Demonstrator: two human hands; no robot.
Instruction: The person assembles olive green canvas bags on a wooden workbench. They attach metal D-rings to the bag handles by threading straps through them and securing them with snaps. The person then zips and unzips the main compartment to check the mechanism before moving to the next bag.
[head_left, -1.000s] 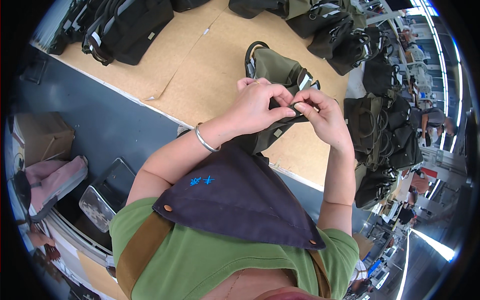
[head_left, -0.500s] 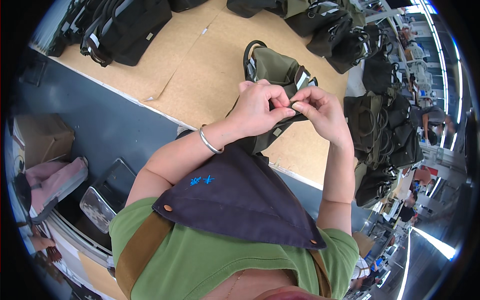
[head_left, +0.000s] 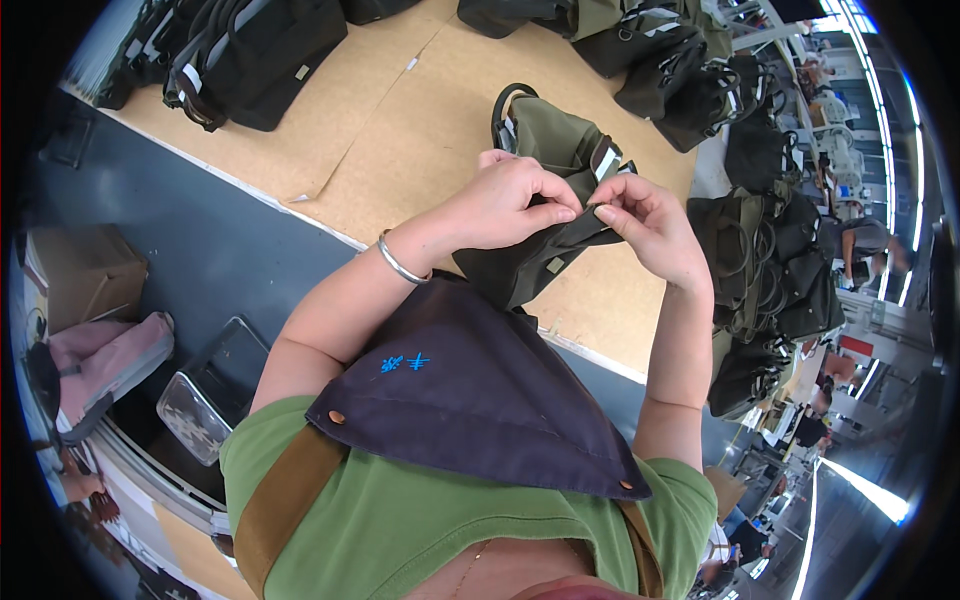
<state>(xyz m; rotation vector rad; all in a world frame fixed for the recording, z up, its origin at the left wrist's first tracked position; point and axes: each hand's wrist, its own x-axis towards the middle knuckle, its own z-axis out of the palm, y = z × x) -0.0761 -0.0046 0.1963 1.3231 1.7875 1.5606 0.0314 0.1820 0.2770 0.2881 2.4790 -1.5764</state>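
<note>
Thumbs against fingers, the left hand [head_left: 515,204] and right hand [head_left: 645,224] each pinch an edge of 1 dark green bag [head_left: 525,262] (1 small pale tag [head_left: 555,265] shows), near the table's [head_left: 390,150] close edge.

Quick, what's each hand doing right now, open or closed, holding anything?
Left hand: fingers curled at the edge of the dark bag; whether it grips cannot be told.
Right hand: closed, pinching that edge.
</note>
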